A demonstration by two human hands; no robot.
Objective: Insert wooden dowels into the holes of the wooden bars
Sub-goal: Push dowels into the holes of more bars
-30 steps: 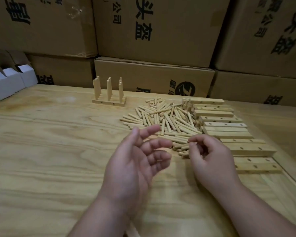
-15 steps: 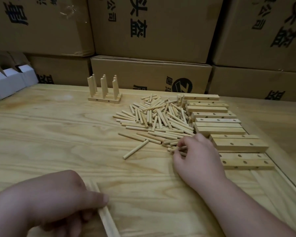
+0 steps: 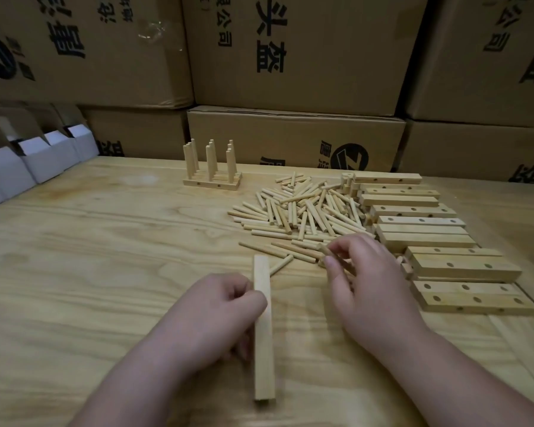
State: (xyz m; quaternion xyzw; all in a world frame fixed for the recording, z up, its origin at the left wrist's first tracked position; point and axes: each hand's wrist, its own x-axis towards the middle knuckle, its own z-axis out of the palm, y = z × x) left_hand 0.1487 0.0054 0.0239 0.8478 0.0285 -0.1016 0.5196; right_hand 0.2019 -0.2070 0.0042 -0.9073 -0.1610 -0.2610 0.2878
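A: What's on your desk (image 3: 74, 272)?

B: Far right, stacked bars (image 3: 426, 238) beside a dowel pile (image 3: 302, 211). Your left hand (image 3: 216, 315) grips one bar (image 3: 263, 334); your right hand (image 3: 367, 282) pinches a dowel (image 3: 336, 258).

A: Risks?

B: No holes face you, so the dowel may miss, I think.

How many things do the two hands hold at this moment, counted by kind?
wooden bar, gripped by the left hand: 1
dowel, pinched by the right hand: 1
Total: 2
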